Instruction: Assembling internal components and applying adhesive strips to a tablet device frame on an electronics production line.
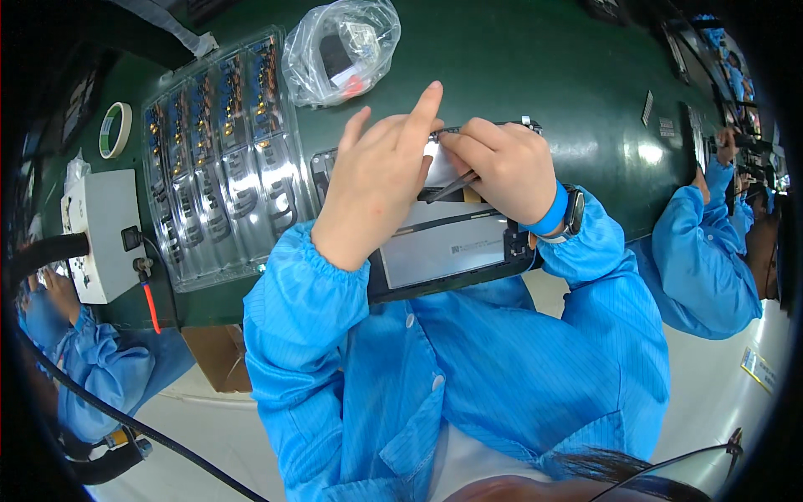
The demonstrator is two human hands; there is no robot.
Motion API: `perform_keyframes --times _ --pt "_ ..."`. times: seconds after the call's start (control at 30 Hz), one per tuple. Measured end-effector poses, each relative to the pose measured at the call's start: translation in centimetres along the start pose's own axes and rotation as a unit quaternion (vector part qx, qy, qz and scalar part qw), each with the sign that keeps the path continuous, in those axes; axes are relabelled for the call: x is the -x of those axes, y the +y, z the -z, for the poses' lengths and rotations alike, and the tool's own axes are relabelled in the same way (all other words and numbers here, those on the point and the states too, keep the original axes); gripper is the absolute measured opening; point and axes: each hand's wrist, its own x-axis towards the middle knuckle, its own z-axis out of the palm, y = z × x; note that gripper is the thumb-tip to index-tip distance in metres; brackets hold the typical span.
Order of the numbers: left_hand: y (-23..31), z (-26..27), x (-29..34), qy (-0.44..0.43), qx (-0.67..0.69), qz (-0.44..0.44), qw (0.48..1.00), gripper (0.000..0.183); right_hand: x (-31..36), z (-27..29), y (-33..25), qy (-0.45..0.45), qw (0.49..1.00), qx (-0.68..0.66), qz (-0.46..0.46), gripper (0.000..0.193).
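A flat, dark electronic device (443, 253) with silver panels lies near the table's front edge, under both hands. My left hand (372, 184) rests over its left part, two fingers stretched up and apart; the thumb side is partly hidden. Dark tweezers (452, 186) stick out from beneath my right hand (508, 167), which is closed around them. The right fingertips press together at the device's far edge, close to the left hand's fingers. Whether they also pinch a small part there cannot be made out.
Left of the device sits a clear plastic tray (222, 159) of small circuit parts. Beyond are a clear bag (341, 54) with things inside, a tape roll (115, 130) and a white box (100, 237) with cables. Co-workers in blue sleeves (703, 251) sit on both sides.
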Motion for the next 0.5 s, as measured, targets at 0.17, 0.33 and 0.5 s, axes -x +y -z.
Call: perform_keyframes --times 0.17,0.33,0.5 --pt "0.3 0.1 0.2 -0.029 -0.112 -0.030 0.993 0.067 0.5 2.5 0.6 0.011 0.998 -0.045 -0.050 0.023" --pt "2.6 -0.4 0.1 -0.017 -0.247 -0.083 0.965 0.050 4.2 5.6 3.9 0.053 0.977 -0.070 -0.195 0.022" --pt "3.0 -0.6 0.1 -0.030 -0.278 -0.096 0.955 0.054 6.2 2.9 4.4 -0.007 0.971 -0.067 -0.230 0.032"
